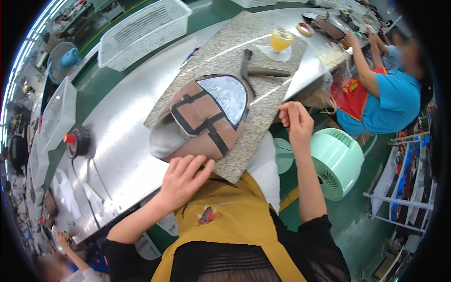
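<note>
Far left of the speckled stone slab (221, 42) stands a fan with a blue motor (69, 57); nearer the slab, a black round device (82, 142) sits on the shiny metal table (124, 131), and a white basket (143, 35) lies beyond. The left hand (184, 181), fingers spread, meets the near edge of a brown bag (201, 113) on the slab. A hammer (268, 72) and yellow jar (282, 40) occupy its far part. Right of it come the right hand (298, 123), fingers curled, contents impossible to tell, a mint-green fan (339, 157), green floor (350, 235) and a metal rack (399, 199).
</note>
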Tool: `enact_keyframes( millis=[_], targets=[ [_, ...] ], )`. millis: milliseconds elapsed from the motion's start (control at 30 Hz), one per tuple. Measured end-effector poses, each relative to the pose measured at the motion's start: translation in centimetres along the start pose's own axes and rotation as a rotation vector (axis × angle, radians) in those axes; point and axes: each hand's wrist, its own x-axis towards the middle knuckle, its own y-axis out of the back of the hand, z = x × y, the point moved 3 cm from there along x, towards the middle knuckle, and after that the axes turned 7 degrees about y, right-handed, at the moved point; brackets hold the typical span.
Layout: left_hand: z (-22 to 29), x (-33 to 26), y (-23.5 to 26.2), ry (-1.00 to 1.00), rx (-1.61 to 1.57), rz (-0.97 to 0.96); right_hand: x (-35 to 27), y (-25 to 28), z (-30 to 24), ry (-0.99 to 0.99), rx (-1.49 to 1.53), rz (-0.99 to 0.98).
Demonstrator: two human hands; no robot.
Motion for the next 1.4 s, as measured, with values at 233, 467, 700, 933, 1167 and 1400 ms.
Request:
enact_keyframes(
  millis=[233, 467, 700, 933, 1167, 1400],
  targets=[
    [-3.5, -0.9, 3.1, 0.286, -0.115, 0.154, -2.9, 0.2, 1.0, -0.091, -0.07, -0.072],
    [-5.7, -1.8, 1.8, 0.427, -0.173, -0.197, -4.2, -1.8, 1.0, -0.123, -0.024, -0.155],
    [-5.5, 0.6, 4.5, 0.379, -0.277, -0.124, -4.7, -3.8, -4.5, 0.008, 0.013, -0.349],
    [-5.0, 1.6, 6.6, 0.813, -1.012, 0.352, -6.0, -6.0, -8.6, 0.096, 0.153, -0.446],
    [-1.5, 0.3, 5.8, 0.759, -1.602, 0.248, -10.8, -7.8, -10.7, 0.243, 0.015, -0.742],
    [-0.1, 1.9, 7.6, 0.677, -1.69, 0.055, -11.4, -6.0, -14.8, 0.337, -0.088, -0.873]
  ],
)
